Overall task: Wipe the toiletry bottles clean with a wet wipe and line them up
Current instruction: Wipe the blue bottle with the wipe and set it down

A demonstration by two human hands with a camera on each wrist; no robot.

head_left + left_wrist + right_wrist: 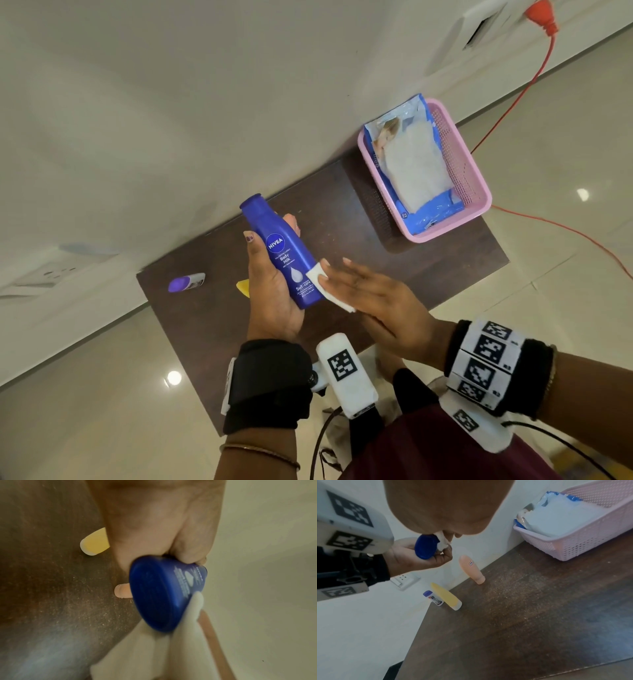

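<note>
My left hand (269, 294) grips a blue Nivea lotion bottle (281, 248) around its middle and holds it tilted above the dark table (370, 236). My right hand (366, 291) holds a white wet wipe (325, 284) against the bottle's lower side, fingers stretched over it. The left wrist view shows the bottle's base (154, 595) with the wipe (137, 653) folded around it. On the table by the wall stand a peach bottle (471, 568), a yellow bottle (445, 596) and a small purple-capped bottle (433, 598).
A pink basket (474, 178) with a blue pack of wipes (414, 168) sits at the table's far right corner. The table stands against a white wall. An orange cable (513, 102) runs across the floor on the right.
</note>
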